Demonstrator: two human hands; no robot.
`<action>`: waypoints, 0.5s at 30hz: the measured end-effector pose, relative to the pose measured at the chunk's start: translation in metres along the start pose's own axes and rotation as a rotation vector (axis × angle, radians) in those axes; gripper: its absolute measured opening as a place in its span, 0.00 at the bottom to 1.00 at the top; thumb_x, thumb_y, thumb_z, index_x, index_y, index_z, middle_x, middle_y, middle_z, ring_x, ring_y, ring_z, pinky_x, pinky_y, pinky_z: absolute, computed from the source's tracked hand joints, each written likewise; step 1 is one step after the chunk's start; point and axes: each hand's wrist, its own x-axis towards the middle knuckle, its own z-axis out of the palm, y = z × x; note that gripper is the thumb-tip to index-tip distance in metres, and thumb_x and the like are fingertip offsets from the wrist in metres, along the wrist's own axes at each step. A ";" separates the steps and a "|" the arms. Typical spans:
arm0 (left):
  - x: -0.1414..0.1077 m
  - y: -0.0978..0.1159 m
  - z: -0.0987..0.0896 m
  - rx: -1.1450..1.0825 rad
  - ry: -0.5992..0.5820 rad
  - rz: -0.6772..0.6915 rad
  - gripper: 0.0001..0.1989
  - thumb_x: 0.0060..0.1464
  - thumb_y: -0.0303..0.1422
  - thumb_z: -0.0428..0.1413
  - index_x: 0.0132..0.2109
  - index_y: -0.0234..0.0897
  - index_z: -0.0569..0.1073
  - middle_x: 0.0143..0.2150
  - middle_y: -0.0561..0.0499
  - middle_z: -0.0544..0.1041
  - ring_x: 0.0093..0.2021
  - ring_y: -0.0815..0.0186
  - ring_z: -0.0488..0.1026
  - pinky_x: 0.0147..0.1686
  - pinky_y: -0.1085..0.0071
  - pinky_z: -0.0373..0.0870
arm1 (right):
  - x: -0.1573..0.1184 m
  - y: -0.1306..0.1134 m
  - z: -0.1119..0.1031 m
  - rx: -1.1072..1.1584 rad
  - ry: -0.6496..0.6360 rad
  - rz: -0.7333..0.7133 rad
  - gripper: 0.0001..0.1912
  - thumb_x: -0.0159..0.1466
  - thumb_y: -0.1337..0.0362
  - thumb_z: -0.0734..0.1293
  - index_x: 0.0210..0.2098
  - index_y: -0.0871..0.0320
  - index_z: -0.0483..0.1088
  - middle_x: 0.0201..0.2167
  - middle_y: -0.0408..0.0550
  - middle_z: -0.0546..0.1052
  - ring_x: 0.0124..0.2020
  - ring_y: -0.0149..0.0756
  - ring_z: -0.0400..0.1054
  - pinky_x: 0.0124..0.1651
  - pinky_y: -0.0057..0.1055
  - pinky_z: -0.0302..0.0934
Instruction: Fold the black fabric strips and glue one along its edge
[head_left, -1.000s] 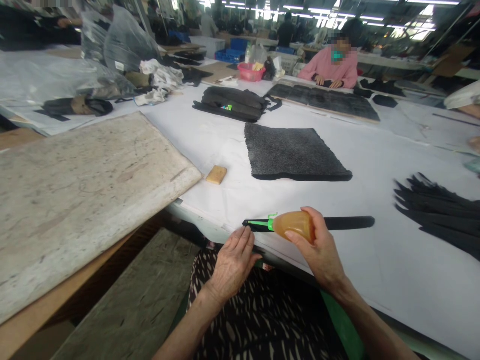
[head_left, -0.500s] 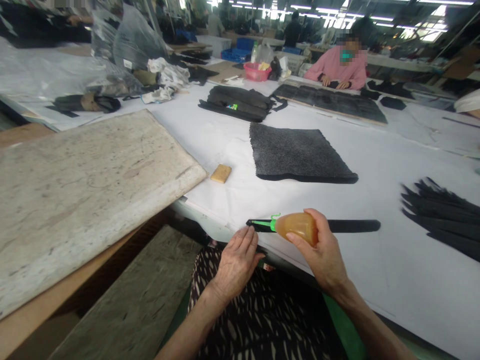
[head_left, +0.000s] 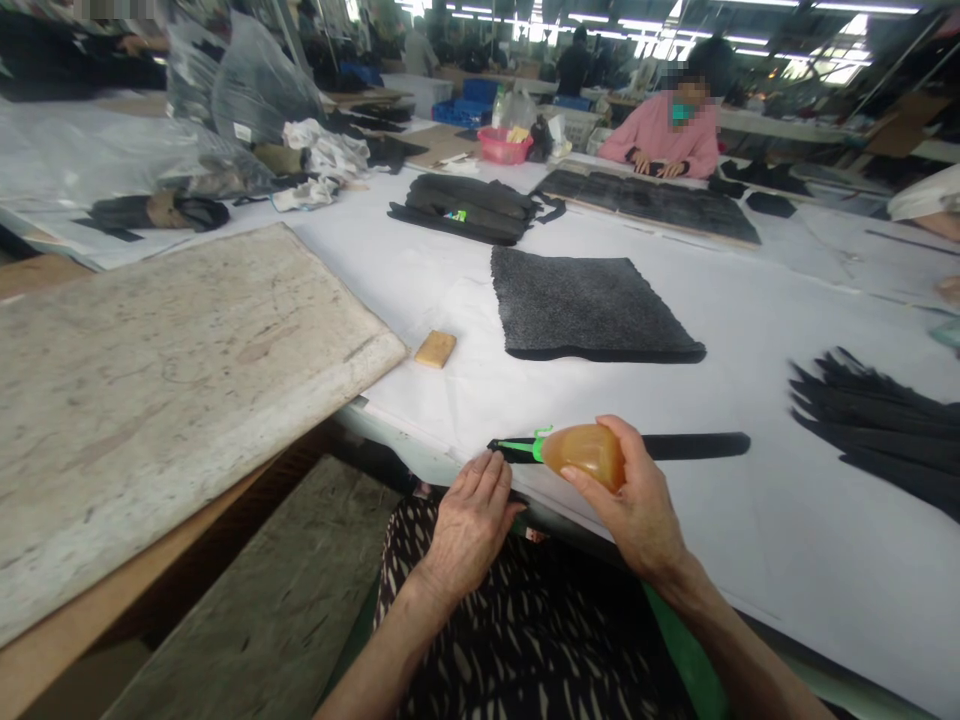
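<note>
My right hand (head_left: pixel 643 505) is wrapped round a glue bottle (head_left: pixel 585 455), soft, amber and lying nearly on its side. Its long green nozzle points left, with the tip at the left end of a narrow black strip (head_left: pixel 697 446). The strip lies flat along the table's near edge, its middle hidden behind the bottle and hand. With fingers stretched out and close together, my left hand (head_left: pixel 471 515) rests its fingertips at the strip's left end, just below the nozzle tip.
Beyond the strip lies a dark grey textured fabric piece (head_left: pixel 596 305), with a small tan block (head_left: pixel 436 349) to its left. Black strips (head_left: pixel 877 420) fan out at right. A stained pale board (head_left: pixel 187 400) covers the left. Across the table a person in pink (head_left: pixel 667 135) works.
The whole view has shifted slightly, so things sit a little further left. Hands, bottle and strip keep nearly the same places relative to each other. Part of another person's hand now shows at far right.
</note>
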 end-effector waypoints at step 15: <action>0.001 0.004 0.001 0.019 -0.004 -0.016 0.18 0.62 0.33 0.49 0.50 0.22 0.72 0.51 0.34 0.75 0.53 0.50 0.72 0.51 0.55 0.73 | 0.002 -0.002 -0.026 0.141 0.102 0.207 0.31 0.53 0.49 0.70 0.52 0.55 0.63 0.41 0.49 0.73 0.39 0.41 0.69 0.43 0.39 0.67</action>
